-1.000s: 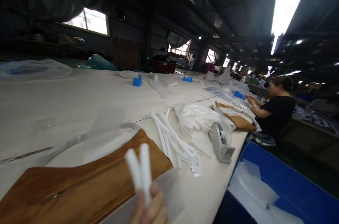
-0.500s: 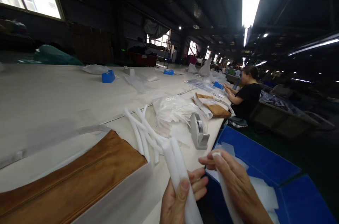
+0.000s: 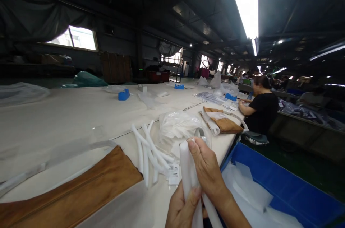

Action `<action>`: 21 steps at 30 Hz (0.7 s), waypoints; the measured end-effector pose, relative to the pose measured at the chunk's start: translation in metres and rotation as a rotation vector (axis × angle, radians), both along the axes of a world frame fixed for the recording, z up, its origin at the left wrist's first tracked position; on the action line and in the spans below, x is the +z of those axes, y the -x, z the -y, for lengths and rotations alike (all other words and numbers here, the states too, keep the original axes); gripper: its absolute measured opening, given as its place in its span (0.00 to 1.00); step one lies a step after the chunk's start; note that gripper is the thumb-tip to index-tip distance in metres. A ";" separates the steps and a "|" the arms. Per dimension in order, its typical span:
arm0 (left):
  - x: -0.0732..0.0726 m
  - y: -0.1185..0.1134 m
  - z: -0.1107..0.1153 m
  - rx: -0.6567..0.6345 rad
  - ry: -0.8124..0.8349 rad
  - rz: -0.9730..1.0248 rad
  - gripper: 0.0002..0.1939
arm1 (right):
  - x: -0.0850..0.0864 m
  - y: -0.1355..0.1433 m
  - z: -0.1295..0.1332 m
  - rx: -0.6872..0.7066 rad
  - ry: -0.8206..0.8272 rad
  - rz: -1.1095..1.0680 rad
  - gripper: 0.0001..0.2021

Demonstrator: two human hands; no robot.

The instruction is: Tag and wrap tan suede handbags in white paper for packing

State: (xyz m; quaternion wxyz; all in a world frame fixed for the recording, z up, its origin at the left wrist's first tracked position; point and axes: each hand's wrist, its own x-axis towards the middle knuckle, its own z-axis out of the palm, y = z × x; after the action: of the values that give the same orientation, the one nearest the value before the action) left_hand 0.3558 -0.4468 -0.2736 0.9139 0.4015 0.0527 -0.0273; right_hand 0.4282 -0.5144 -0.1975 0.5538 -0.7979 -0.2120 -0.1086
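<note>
The left hand (image 3: 182,204) has its fingers wrapped round a bundle of white foam tubes (image 3: 185,163), held upright above the counter (image 3: 81,122) close to its right edge. The right hand (image 3: 207,166) has its fingers closed on the bundle's top end, the thumb against the tip; a length of white foam hangs below that wrist.

Left of the hands, a crisscrossed pile of foam tubes (image 3: 147,149) lies on the counter, with printed labels (image 3: 174,174) at its near end. Further left, along the near edge, a tan suede-like bag (image 3: 72,195) lies on a white sheet (image 3: 118,206). Beyond the hands sit a clear plastic bag of white packets (image 3: 176,127) and a tape dispenser (image 3: 201,135), mostly hidden by the right hand. A second tan bag (image 3: 229,125) lies by the right edge, near a seated co-worker in black (image 3: 264,107). Beside that edge, below the counter, a blue bin (image 3: 291,177) holds white foam sheets (image 3: 250,188).
</note>
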 end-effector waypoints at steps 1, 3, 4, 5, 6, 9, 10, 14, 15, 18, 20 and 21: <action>0.003 -0.002 0.001 -0.014 -0.016 0.017 0.24 | 0.001 -0.002 0.002 0.016 -0.019 -0.006 0.23; 0.012 -0.009 0.002 -0.049 -0.058 0.053 0.20 | 0.000 -0.005 0.008 0.076 -0.075 -0.035 0.23; 0.017 -0.013 0.000 -0.049 -0.075 0.066 0.19 | -0.003 -0.004 0.012 0.109 -0.112 -0.071 0.23; 0.022 -0.018 -0.002 -0.022 -0.087 0.073 0.17 | -0.007 -0.003 0.017 0.143 -0.157 -0.130 0.23; 0.027 -0.025 -0.005 0.029 -0.085 0.083 0.16 | -0.014 0.000 0.023 0.188 -0.205 -0.212 0.25; 0.038 -0.046 -0.020 0.216 -0.011 0.123 0.17 | -0.044 0.019 0.039 0.420 -0.320 -0.559 0.27; 0.039 -0.053 -0.026 0.237 0.010 0.129 0.17 | -0.055 0.027 0.045 0.497 -0.339 -0.672 0.26; 0.036 -0.074 -0.046 0.200 0.073 0.155 0.15 | -0.091 0.055 0.068 0.567 -0.372 -0.962 0.24; 0.034 -0.078 -0.050 0.236 0.093 0.149 0.13 | -0.098 0.060 0.074 0.553 -0.383 -1.004 0.24; 0.027 -0.084 -0.064 0.387 0.148 0.145 0.09 | -0.110 0.072 0.091 0.504 -0.407 -1.076 0.24; 0.024 -0.086 -0.072 0.430 0.166 0.153 0.07 | -0.116 0.079 0.099 0.449 -0.413 -1.066 0.24; 0.024 -0.087 -0.076 0.439 0.172 0.156 0.05 | -0.118 0.083 0.103 0.421 -0.410 -1.060 0.24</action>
State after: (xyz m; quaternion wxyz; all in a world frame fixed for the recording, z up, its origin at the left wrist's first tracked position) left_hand 0.4426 -0.3712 -0.2500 0.9301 0.3018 0.0656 0.1986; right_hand 0.3457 -0.6169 -0.3156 0.7359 -0.5613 -0.0354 0.3769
